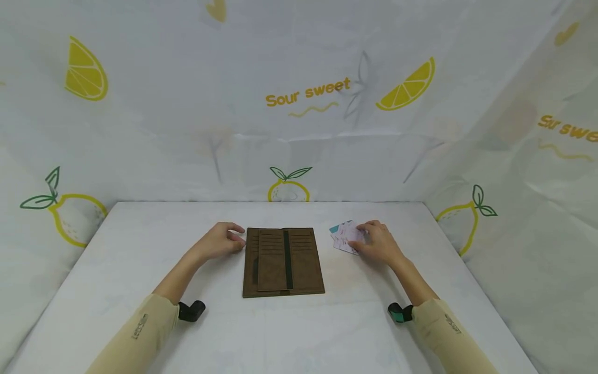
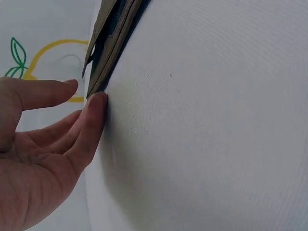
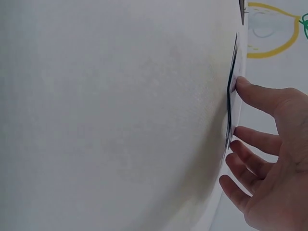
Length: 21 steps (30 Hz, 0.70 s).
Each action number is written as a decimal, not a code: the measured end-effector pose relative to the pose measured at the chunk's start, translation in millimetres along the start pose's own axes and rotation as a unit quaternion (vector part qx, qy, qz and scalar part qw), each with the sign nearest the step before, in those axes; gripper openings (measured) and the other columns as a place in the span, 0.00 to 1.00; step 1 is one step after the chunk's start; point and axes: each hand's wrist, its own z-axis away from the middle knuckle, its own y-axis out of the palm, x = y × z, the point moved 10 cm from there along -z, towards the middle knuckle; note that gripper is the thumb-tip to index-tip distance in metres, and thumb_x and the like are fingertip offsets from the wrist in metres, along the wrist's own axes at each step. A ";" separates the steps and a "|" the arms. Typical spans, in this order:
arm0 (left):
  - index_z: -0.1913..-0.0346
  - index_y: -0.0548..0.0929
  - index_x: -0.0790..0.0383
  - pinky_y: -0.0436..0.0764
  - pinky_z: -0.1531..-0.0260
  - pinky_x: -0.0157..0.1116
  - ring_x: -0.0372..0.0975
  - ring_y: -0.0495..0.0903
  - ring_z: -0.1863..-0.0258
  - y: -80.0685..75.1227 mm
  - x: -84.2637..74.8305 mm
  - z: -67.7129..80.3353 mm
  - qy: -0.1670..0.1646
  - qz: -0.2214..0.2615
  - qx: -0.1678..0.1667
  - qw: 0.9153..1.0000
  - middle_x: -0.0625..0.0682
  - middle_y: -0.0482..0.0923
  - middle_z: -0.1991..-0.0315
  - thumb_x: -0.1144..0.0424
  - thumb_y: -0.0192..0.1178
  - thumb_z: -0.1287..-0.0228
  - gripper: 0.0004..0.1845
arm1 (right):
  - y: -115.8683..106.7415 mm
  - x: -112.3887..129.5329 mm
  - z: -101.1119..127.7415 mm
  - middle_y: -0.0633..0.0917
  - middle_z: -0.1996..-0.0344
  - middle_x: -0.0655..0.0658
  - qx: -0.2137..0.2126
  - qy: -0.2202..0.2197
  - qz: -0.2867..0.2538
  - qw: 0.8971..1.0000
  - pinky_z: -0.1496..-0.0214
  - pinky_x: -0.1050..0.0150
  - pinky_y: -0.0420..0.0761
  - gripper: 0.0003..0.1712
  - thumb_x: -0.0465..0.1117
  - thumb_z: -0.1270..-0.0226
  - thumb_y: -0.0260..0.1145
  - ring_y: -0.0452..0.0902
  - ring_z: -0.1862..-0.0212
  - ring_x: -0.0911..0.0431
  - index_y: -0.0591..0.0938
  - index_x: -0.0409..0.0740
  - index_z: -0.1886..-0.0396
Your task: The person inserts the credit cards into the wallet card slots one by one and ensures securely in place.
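A brown bifold wallet (image 1: 304,270) lies spread out in the head view, its card slots facing up and a dark strip down its middle. At its left edge is my left hand (image 1: 219,241), fingertips right at the border. The left wrist view shows that hand (image 2: 53,149) with thumb and fingers apart beside the wallet's edge (image 2: 115,53). To the wallet's right lie a few overlapping pale pink cards (image 1: 344,236), one with a teal corner. My right hand (image 1: 380,244) touches them with thumb and index fingertip, its other fingers loosely bent in the right wrist view.
A white cloth covers the table (image 1: 299,337). Behind it hangs a white curtain (image 1: 187,130) printed with lemons and lettering. Black wrist cameras (image 1: 191,311) sit at both sleeves.
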 end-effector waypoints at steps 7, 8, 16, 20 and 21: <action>0.36 0.79 0.81 0.87 0.60 0.31 0.39 0.90 0.60 3.7 5.3 -3.1 -0.032 0.040 0.004 0.999 0.65 0.91 0.54 0.71 0.64 0.29 0.22 | 2.8 -4.6 -6.7 0.82 0.39 0.25 0.018 0.010 -0.028 0.999 0.31 0.33 0.80 0.32 0.47 0.30 0.78 0.76 0.36 0.31 0.82 0.25 0.38; 0.37 0.79 0.81 0.88 0.59 0.31 0.39 0.90 0.60 4.0 5.4 -2.8 -0.035 0.045 0.005 0.998 0.66 0.91 0.54 0.71 0.64 0.29 0.22 | 3.1 -4.9 -8.0 0.82 0.40 0.25 0.022 0.009 -0.032 0.999 0.31 0.33 0.80 0.32 0.47 0.30 0.78 0.76 0.36 0.31 0.82 0.25 0.39; 0.37 0.80 0.78 0.93 0.54 0.35 0.38 0.89 0.59 8.3 8.6 -3.0 -0.054 0.100 0.008 0.993 0.62 0.88 0.54 0.69 0.67 0.27 0.21 | 1.5 -13.4 -14.7 0.84 0.49 0.28 0.050 0.029 -0.067 0.996 0.46 0.48 0.84 0.35 0.46 0.35 0.82 0.79 0.49 0.40 0.78 0.24 0.41; 0.37 0.79 0.78 0.93 0.56 0.33 0.36 0.88 0.61 9.4 9.0 -4.0 -0.054 0.115 0.005 0.992 0.59 0.87 0.57 0.71 0.66 0.28 0.21 | -0.5 -16.5 -18.0 0.84 0.55 0.32 0.056 0.037 -0.086 0.994 0.55 0.61 0.81 0.32 0.44 0.33 0.81 0.79 0.55 0.46 0.77 0.28 0.42; 0.38 0.79 0.78 0.93 0.57 0.32 0.36 0.87 0.62 9.6 8.7 -4.1 -0.054 0.117 0.003 0.992 0.58 0.86 0.58 0.72 0.66 0.28 0.21 | -0.9 -17.4 -18.6 0.84 0.55 0.32 0.057 0.038 -0.095 0.993 0.55 0.62 0.81 0.31 0.43 0.31 0.80 0.80 0.55 0.47 0.76 0.28 0.41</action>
